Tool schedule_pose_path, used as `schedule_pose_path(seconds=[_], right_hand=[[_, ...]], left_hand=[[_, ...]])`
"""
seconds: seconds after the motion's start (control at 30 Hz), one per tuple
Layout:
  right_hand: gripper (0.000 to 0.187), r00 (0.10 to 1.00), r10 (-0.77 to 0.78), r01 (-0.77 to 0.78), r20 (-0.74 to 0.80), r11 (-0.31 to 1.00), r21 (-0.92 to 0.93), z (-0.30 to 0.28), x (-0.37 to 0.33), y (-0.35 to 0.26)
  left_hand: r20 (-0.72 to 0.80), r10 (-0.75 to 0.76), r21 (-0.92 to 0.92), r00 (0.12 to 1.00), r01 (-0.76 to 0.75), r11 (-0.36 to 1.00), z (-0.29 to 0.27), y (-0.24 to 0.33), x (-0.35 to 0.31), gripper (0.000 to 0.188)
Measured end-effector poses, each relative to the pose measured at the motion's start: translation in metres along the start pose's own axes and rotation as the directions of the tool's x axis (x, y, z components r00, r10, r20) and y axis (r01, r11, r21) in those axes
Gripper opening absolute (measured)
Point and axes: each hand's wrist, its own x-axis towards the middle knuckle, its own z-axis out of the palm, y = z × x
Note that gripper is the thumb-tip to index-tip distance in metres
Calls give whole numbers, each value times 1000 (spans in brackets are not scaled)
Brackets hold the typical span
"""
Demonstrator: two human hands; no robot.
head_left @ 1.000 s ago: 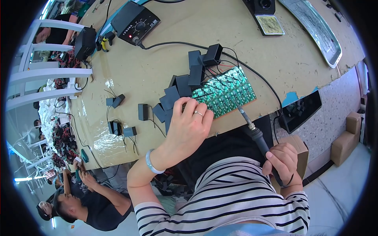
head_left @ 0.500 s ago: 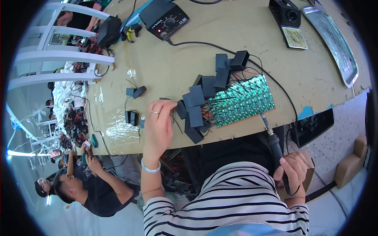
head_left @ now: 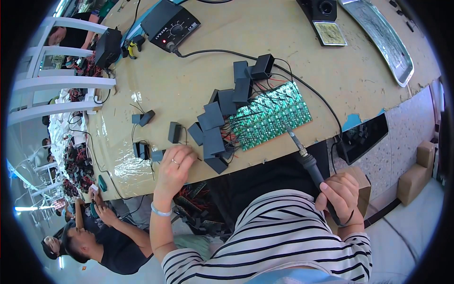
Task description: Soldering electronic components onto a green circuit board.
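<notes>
In my right hand [head_left: 341, 194] is a soldering iron [head_left: 312, 166], its handle wrapped by my fingers. Its metal tip points at the near edge of a green circuit board panel [head_left: 272, 116]; whether it touches cannot be told. Several black rectangular boxes [head_left: 213, 140] lie along the panel's left side, with black and red wires running onto it. My left hand [head_left: 176, 165] is low over the table's near edge, fingers curled together and fingertips hidden. Beside it are a small grey-black block [head_left: 158, 155] and an upright black box [head_left: 174, 132] with a thin wire.
A soldering station [head_left: 171, 26] stands at the back, its cable crossing behind the panel. At the far right are an iron stand with a yellowish sponge [head_left: 330, 34] and a metal tray [head_left: 385, 42]. Loose boxes [head_left: 141, 150] lie to the left. Another person [head_left: 113, 236] works beyond the left edge.
My left hand has lowered and its fingers have curled down, uncovering the upright black box. The whole view has shifted, so the table sits further left. The iron stays at the panel's near edge.
</notes>
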Motion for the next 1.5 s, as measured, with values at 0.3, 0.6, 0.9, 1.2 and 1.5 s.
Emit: schedule_pose_path(seconds=[0.3,0.6,0.9,1.2,1.5], right_hand=[[21,1000,-24,24,-21,1000,0,2,1,1],[20,999,-22,24,-50,999,42,11,0,6],[26,999,-14,22,-51,989,144,28,3,21],[28,996,-33,45,-80,985,164,43,4,26],[27,997,-54,61,-54,989,133,40,6,24]], left_hand=[[-448,-538,-748,714,31,663,-6,14,41,9],[28,205,-61,978,-203,977,-22,66,139,20],[97,194,62,976,-200,978,-1,70,147,19],[109,227,122,968,-239,963,2,68,149,23],[83,306,143,948,-316,938,8,65,155,12]])
